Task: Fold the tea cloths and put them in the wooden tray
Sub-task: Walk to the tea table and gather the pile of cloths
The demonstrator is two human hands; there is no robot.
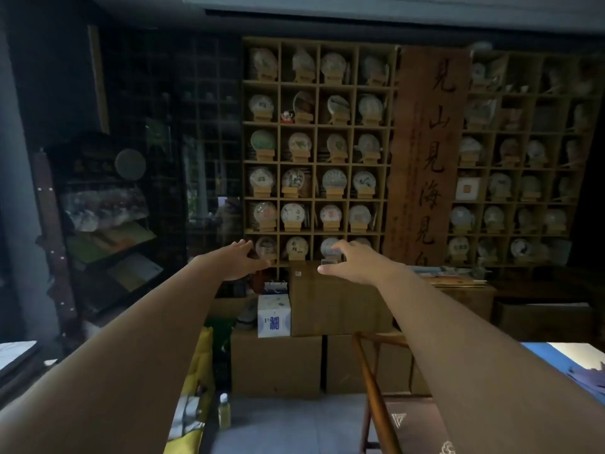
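Observation:
Both my arms stretch straight out in front of me at chest height. My left hand (237,260) is open with fingers spread and holds nothing. My right hand (355,260) is also open, palm down, fingers apart, empty. No tea cloth and no wooden tray can be made out in this view. A bluish-purple cloth-like shape (589,376) lies on a blue surface at the right edge; I cannot tell what it is.
A wooden shelf wall (314,126) full of wrapped tea cakes on stands faces me. Stacked cardboard boxes (278,365) and a white-blue box (273,316) stand below it. A wooden chair frame (376,394) is at lower right, a yellow bag (196,381) at lower left.

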